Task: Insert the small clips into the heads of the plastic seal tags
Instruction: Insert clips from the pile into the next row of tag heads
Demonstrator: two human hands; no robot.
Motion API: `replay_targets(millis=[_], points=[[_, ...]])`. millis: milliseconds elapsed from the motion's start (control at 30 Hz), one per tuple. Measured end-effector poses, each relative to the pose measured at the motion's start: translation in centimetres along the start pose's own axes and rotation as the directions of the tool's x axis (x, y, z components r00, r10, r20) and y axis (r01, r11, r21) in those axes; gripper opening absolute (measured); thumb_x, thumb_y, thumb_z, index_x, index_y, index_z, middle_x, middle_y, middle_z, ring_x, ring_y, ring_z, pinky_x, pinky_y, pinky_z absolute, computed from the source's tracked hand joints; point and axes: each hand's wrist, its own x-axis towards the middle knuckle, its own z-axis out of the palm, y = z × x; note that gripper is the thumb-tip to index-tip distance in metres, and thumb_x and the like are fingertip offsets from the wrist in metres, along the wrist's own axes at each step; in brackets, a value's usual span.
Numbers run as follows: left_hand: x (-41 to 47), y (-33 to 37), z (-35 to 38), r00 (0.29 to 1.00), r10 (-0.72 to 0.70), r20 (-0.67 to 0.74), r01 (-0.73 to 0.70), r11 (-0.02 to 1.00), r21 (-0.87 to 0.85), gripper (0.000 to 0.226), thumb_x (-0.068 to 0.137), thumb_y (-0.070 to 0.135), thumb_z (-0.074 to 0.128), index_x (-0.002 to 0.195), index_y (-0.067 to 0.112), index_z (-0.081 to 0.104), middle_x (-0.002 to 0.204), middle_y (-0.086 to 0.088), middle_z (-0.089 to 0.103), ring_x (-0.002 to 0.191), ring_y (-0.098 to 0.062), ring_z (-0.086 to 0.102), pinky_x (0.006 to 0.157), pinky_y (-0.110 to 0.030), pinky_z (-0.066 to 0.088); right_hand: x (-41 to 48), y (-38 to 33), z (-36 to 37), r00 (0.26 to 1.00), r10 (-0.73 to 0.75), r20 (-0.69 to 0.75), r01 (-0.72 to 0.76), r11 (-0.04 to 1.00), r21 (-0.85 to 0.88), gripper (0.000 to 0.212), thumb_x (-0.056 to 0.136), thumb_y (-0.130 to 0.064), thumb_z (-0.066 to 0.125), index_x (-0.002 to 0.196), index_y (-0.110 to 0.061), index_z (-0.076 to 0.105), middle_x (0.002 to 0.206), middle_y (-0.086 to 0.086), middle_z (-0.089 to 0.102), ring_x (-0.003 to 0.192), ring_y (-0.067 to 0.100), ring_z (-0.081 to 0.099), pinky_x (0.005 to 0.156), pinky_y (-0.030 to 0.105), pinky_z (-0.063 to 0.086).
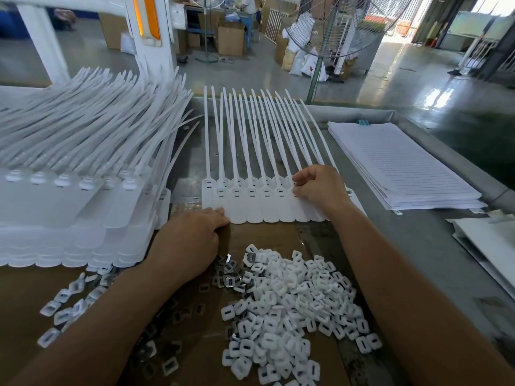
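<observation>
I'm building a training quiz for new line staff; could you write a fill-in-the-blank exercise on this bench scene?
The left hand touches the row of seal tags at its ____ end.
The right hand is at the row's ____ end.
The pile of clips lies between the person's two ____.
Missing words: left; right; arms.

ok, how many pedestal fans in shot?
2. Near fan stands just behind the bench, right of centre; far fan is back on the floor by the cardboard boxes. Others may be out of frame.
</observation>
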Motion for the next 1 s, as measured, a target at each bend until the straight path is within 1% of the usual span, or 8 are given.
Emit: replay_targets(millis=[100,267,400,467,567,767,867,1000], points=[[0.0,0.0,0.0,1.0,-0.005,-0.008,0.005,1.0,-0.005,0.048,0.091,0.008,0.038,0.134,0.028,0.043,0.144,0.014,0.033,0.133,-0.007,0.032,0.107,-0.024,0.024,0.1,0.1,-0.1,1.0,-0.009,-0.007,0.008,0.999,-0.045,0.011,0.077,-0.013,0.072,0.089,-0.012,0.073,0.101,0.001,0.069,0.088,0.007,0.052,0.083,0.023,0.039],[0.1,0.2,-0.1,1.0,-0.013,-0.003,0.013,1.0,-0.002,0.048,0.091,0.009,0.038,0.133,0.029,0.044,0.145,0.015,0.033,0.133,-0.007,0.032,0.107,-0.025,0.026,-0.9,0.9,0.0,0.984,-0.179,-0.014,0.172,0.962,-0.212,0.022,0.088,-0.006,0.056,0.102,-0.011,0.071,0.11,0.005,0.064,0.09,0.011,0.053,0.083,0.019,0.035],[0.1,0.1,0.0,1.0,-0.016,0.001,0.016,1.0,0.004,0.048,0.091,0.009,0.037,0.134,0.029,0.043,0.145,0.016,0.032,0.133,-0.007,0.03,0.107,-0.025,0.025,-1.1,0.9,-0.3,0.977,-0.176,0.122,0.209,0.906,-0.368,0.041,0.087,0.006,0.042,0.115,-0.014,0.065,0.124,0.011,0.053,0.105,0.022,0.049,0.088,0.027,0.036],[0.1,0.0,0.0,1.0,-0.013,0.0,0.013,1.0,0.005,0.048,0.091,0.008,0.037,0.134,0.028,0.043,0.145,0.016,0.032,0.134,-0.006,0.029,0.107,-0.024,0.024,-1.4,0.7,-0.3,0.975,-0.177,0.131,0.216,0.89,-0.402,0.045,0.086,0.008,0.042,0.116,-0.016,0.064,0.128,0.009,0.051,0.117,0.025,0.045,0.095,0.032,0.035],[0.1,0.0,0.0,1.0,-0.012,-0.001,0.012,1.0,0.004,0.048,0.09,0.007,0.038,0.134,0.028,0.044,0.144,0.015,0.032,0.133,-0.006,0.03,0.107,-0.024,0.024,-2.1,0.5,-0.2,0.973,-0.198,0.123,0.232,0.855,-0.464,0.049,0.085,0.011,0.042,0.117,-0.019,0.064,0.126,0.006,0.051,0.118,0.025,0.044,0.093,0.037,0.038],[0.0,0.1,0.1,1.0,-0.023,-0.009,0.023,1.0,0.011,0.047,0.091,0.01,0.037,0.134,0.029,0.043,0.145,0.016,0.032,0.133,-0.006,0.031,0.106,-0.023,0.024,-3.0,1.1,-0.4,0.935,-0.327,0.14,0.35,0.777,-0.523,0.038,0.09,0.0,0.043,0.12,-0.013,0.062,0.123,0.01,0.059,0.115,0.029,0.05,0.098,0.036,0.039],[0.0,0.2,0.0,1.0,-0.018,-0.004,0.018,1.0,0.012,0.047,0.091,0.01,0.037,0.134,0.029,0.043,0.145,0.017,0.032,0.132,-0.005,0.031,0.105,-0.022,0.025,-3.1,1.7,-0.6,0.931,-0.356,0.084,0.355,0.82,-0.45,0.035,0.09,-0.003,0.047,0.119,-0.014,0.063,0.127,0.006,0.059,0.119,0.026,0.05,0.1,0.03,0.034],[0.1,0.1,0.1,1.0,-0.02,-0.016,0.02,1.0,0.001,0.047,0.091,0.009,0.038,0.134,0.029,0.044,0.144,0.016,0.033,0.133,-0.005,0.031,0.106,-0.022,0.025,-2.6,1.9,-0.4,0.939,-0.333,0.09,0.337,0.833,-0.439,0.04,0.089,0.003,0.044,0.119,-0.016,0.063,0.126,0.0,0.059,0.119,0.021,0.046,0.099,0.033,0.039]])
